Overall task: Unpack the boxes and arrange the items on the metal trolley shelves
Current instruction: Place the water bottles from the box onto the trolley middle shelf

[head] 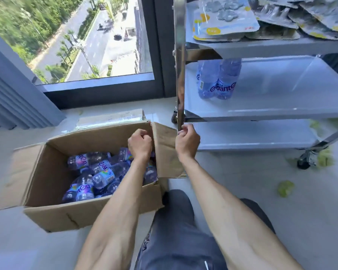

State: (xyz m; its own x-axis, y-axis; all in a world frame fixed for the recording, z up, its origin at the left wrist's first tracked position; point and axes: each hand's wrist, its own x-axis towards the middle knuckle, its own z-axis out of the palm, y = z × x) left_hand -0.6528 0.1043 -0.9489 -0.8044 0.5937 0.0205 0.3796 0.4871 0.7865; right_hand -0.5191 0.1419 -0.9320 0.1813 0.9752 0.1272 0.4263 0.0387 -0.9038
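Head view: the bottles (98, 172) lie jumbled on their sides in the open cardboard box (53, 215) on the floor, directly below the left hand (140, 144), the nearer hand, whose fingers are curled and appear empty. The right hand (187, 140), fingers curled at the trolley post (180, 65), may pinch the box flap; grip uncertain. Two bottles stand at the middle shelf's (261, 112) left end.

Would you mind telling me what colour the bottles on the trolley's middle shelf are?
Translucent blue, with white lettering on the labels; the bottles show in the head view.
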